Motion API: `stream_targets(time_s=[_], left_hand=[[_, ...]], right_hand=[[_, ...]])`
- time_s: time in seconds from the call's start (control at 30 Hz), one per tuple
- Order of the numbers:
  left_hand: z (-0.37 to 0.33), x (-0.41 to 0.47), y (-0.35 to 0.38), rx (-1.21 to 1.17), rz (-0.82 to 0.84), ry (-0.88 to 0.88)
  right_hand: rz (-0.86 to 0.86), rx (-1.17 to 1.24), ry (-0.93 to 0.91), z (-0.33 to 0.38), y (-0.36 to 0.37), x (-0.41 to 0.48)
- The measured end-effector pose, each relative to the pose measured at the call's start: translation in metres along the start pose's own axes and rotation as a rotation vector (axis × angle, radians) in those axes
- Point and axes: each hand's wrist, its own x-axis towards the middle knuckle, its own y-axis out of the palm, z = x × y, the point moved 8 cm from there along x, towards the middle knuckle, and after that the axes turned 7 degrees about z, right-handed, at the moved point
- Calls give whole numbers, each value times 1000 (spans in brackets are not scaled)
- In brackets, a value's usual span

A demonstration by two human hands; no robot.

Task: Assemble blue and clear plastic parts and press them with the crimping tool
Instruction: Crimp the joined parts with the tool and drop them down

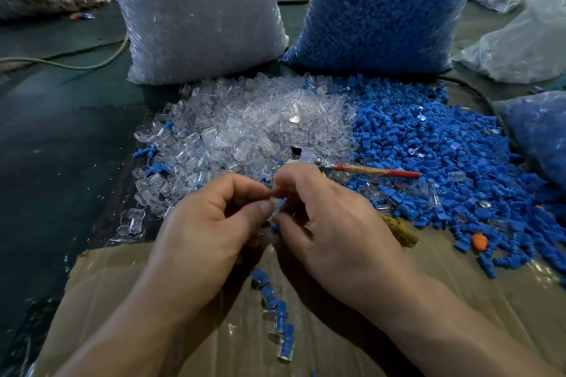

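Observation:
My left hand and my right hand meet at the centre, fingertips together. Between them they pinch a small clear plastic part with a blue part at its right side. Beyond them lies a heap of clear parts, and to its right a heap of blue parts. The crimping tool, with red handles, lies on the heaps just past my right hand. Several assembled blue-and-clear pieces lie in a row on the cardboard between my wrists.
A flattened cardboard sheet lies under my forearms. A large bag of clear parts and a large bag of blue parts stand behind the heaps. Another blue bag is at right. A cable crosses the floor at left.

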Motion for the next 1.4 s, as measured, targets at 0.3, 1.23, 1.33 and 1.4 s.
stream_targets(time_s=[0.3,1.23,1.33,1.4], left_hand=[[-5,2,-28,-32,-175,-12],[-5,-2,-22,139,-187,-21],[-7,-4,-21,201,-201,-8],[-6,-5,-21,196,-219,-10]], right_hand=[[324,-394,-26,-1,30,-1],[247,-270,214,-21,3,-9],[308,-361,215,-23,5,-11],[304,-349,222,-24,-1,-11]])
